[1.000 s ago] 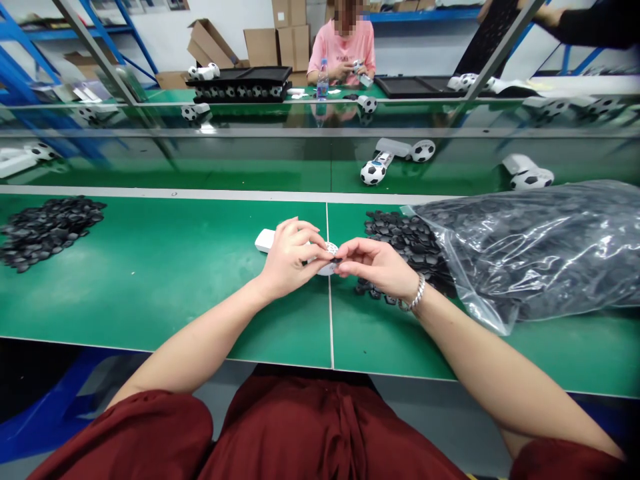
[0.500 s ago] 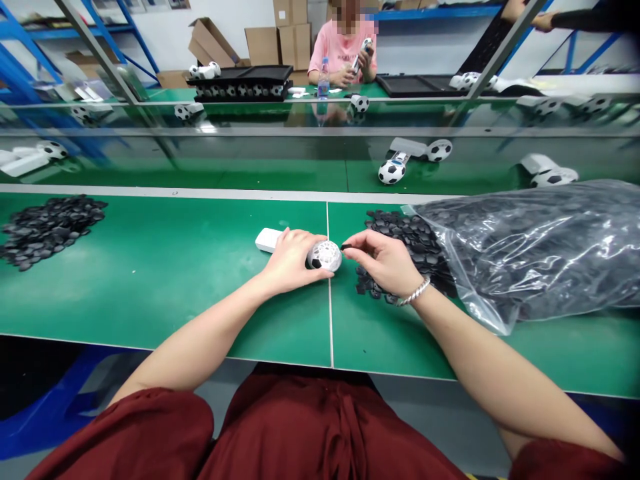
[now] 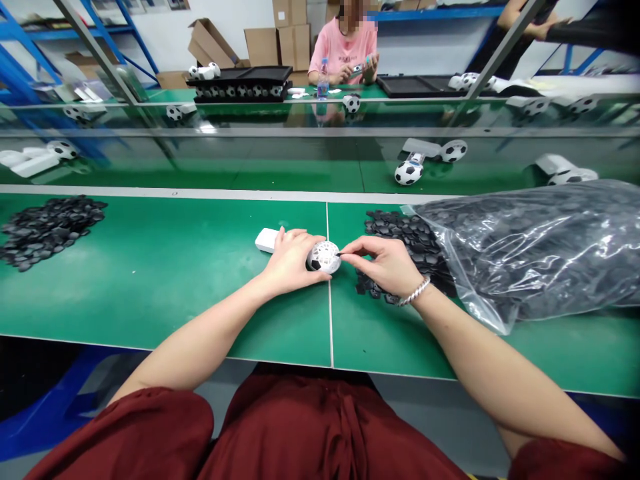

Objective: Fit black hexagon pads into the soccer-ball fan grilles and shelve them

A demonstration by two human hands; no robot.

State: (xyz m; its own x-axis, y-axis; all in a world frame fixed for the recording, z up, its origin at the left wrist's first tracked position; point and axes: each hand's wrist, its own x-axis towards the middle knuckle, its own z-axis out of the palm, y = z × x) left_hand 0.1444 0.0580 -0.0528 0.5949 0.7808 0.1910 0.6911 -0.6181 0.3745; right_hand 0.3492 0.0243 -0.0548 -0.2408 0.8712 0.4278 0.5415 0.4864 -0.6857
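Note:
A white plastic piece with a soccer-ball-shaped end [image 3: 325, 256] lies on the green bench, its white handle [image 3: 267, 240] pointing left. My left hand [image 3: 293, 260] is closed around it, thumb at the near side and fingers at the far side. One black patch shows on the ball end; the rest is white with open cutouts. Between thumb and fingertips, my right hand [image 3: 383, 263] pinches a small black plastic piece [image 3: 339, 255] against the ball's right side. Beneath and behind that hand spreads a pile of black pieces [image 3: 420, 240].
A clear plastic bag [image 3: 545, 250] full of black pieces lies at the right. Another black pile [image 3: 50, 230] is at the far left. Beyond the pale bench edge, a green conveyor [image 3: 250, 163] carries soccer-ball pieces [image 3: 409, 172]. A person [image 3: 345, 50] in pink sits across.
My right hand has moved slightly left, bringing the black piece onto the ball. Pieces on the near conveyor lane have shifted right, those on the far lane left. The person opposite has lowered their hands.

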